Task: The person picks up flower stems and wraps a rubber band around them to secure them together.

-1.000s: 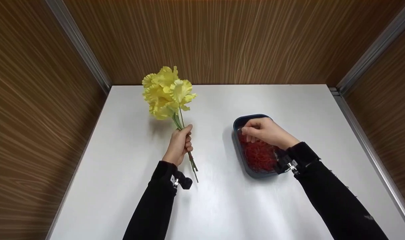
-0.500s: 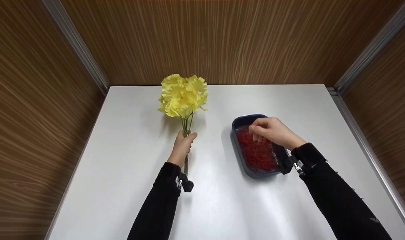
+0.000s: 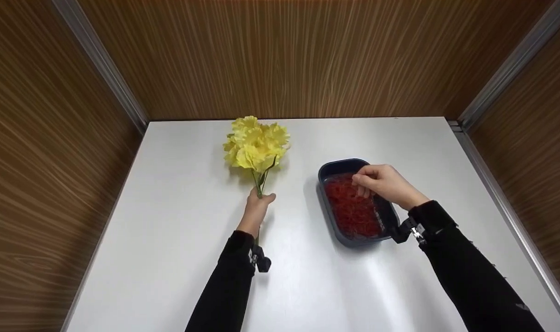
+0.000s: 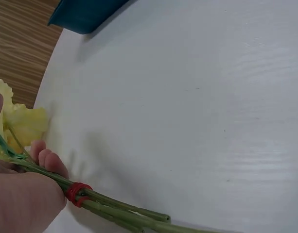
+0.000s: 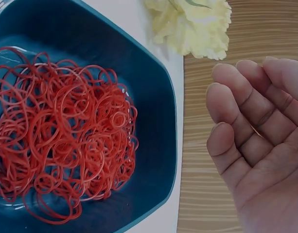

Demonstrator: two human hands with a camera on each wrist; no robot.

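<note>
Left hand (image 3: 254, 212) grips the yellow flowers (image 3: 256, 144) by the stems, frame centre. Right hand (image 3: 385, 183), fingers loosely curled and empty, hovers over the red rubber bands (image 5: 61, 141) in the blue tray (image 3: 336, 168). Risk: tangled bands may lift out as a clump.

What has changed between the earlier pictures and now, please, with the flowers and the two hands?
The left hand has swung the yellow flowers from leaning left to pointing straight away, and lowered them toward the white table. Its grip on the stems, bound by a red band, is unchanged. The right hand stays over the blue tray of red rubber bands, fingers curled, holding nothing visible.
</note>
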